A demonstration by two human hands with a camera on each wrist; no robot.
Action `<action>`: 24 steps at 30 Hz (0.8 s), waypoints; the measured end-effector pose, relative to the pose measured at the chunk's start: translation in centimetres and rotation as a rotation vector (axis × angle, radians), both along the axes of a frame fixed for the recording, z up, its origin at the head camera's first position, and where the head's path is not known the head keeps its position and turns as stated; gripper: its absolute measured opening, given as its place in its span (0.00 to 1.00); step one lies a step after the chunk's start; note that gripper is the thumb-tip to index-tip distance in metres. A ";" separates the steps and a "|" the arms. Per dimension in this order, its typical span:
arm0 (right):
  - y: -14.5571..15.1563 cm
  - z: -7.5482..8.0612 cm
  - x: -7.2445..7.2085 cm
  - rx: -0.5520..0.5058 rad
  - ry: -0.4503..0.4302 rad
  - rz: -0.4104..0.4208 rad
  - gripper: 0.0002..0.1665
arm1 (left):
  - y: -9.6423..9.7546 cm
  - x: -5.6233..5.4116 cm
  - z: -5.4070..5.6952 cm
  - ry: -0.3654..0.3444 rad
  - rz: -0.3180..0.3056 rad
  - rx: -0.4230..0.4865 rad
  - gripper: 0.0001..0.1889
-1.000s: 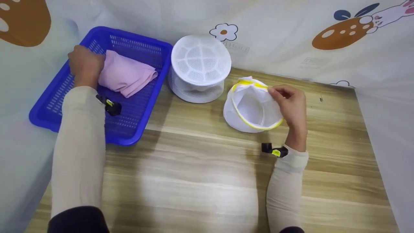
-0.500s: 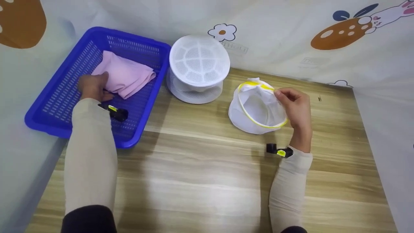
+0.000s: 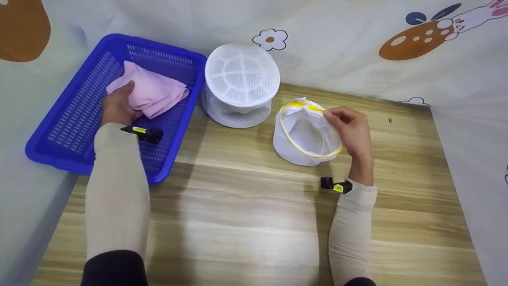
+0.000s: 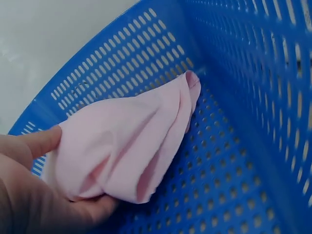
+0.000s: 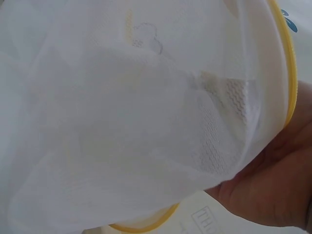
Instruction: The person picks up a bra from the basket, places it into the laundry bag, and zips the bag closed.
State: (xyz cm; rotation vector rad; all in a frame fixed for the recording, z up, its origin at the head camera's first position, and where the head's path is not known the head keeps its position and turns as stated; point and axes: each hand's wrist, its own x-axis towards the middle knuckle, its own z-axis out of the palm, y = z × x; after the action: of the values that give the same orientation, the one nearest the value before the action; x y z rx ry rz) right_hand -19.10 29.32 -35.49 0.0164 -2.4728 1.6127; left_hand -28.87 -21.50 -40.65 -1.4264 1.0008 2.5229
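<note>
"Head view: what is nearest?"

"Two pale sleeves with dark cuffs, cut off by the lower edge, over a wooden tabletop [image 3: 246, 214]. The left sleeve [image 3: 119, 190] hides part of the near rim of the blue basket [image 3: 79, 111]."

"And the hands?"

"The left hand [image 3: 118, 105] reaches into the basket and grips the near left end of a folded pink cloth [image 3: 152, 89], thumb on one side, fingers on the other. The cloth lies inside, towards the far end."

"The right one?"

"The right hand [image 3: 351, 129] pinches the yellow rim of a white mesh bag [image 3: 303, 137] between thumb and forefinger. The bag stands on the tabletop, mouth tilted towards us."

"Anything in the way?"

"The basket's right wall rises between cloth and bag, and farther back a white mesh drum [image 3: 242, 75] stands close beside that wall; I can't tell whether they touch. Behind is a printed sheet [image 3: 337, 59], its rabbit cropped by the frame."

"What is hard to make out?"

"In the left wrist view, some fingertips disappear beneath the cloth, and the palm is cropped. In the right wrist view, blurred mesh fills most of the frame and hides the fingertips."
</note>
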 end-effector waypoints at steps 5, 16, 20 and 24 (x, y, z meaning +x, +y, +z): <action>-0.2 0.1 0.3 -0.004 0.008 0.022 0.11 | -0.3 -0.3 -0.4 0.035 -0.052 0.096 0.36; -0.5 0.1 0.1 0.005 0.010 0.030 0.11 | -0.1 -0.1 -0.1 0.103 -0.033 0.151 0.30; -0.6 0.1 0.1 0.002 0.009 0.032 0.11 | 0.4 -0.1 0.5 0.080 -0.012 0.066 0.23; -0.5 0.0 0.1 0.004 0.003 0.030 0.11 | 0.6 -0.5 1.6 0.041 0.064 -0.022 0.22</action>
State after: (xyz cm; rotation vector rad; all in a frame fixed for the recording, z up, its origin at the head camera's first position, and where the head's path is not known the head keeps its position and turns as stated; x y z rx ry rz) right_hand -18.96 28.86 -35.53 0.0566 -2.4854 1.6188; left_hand -29.33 -20.86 -39.01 -1.4411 1.0083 2.6038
